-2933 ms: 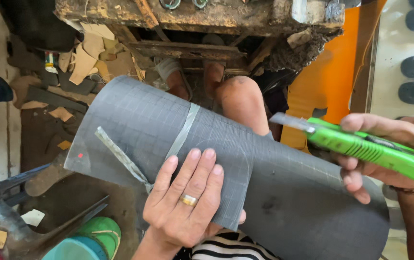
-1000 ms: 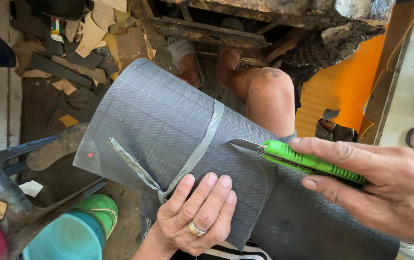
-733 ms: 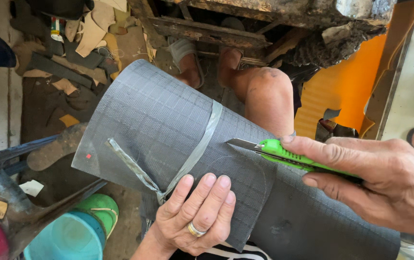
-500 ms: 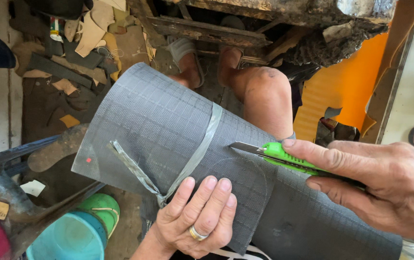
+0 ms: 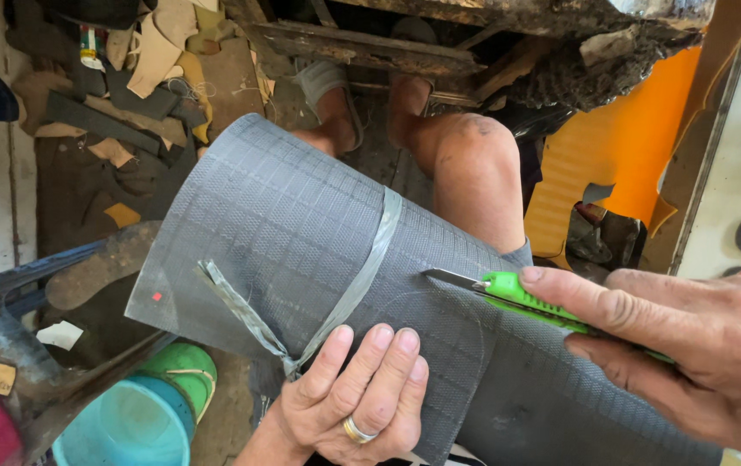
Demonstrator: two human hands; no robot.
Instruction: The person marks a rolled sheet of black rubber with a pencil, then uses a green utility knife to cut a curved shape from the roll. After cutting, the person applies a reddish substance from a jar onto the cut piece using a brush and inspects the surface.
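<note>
Currently the grey rubber sheet (image 5: 301,233), gridded and curled, lies draped over the person's bare knee (image 5: 472,164), which shows just past the sheet's far edge. Left hand (image 5: 353,401) lies flat on the sheet's near edge, fingers spread and pressing down, ring on one finger; not pinching anything. Right hand (image 5: 690,345) is at the sheet's right side, fingers closed tight around a green utility knife (image 5: 517,295), index finger stretched along its top. Blade tip touches the sheet just right of a pale grey strip (image 5: 362,272) that runs across the sheet and meets a second strip near the left hand. A faint curved line shows on the sheet below the blade. Teal and green bowls (image 5: 142,406) sit below the sheet's left corner; leather scraps (image 5: 129,103) lie beyond its left edge; an orange panel (image 5: 612,155) stands right of the knee.
</note>
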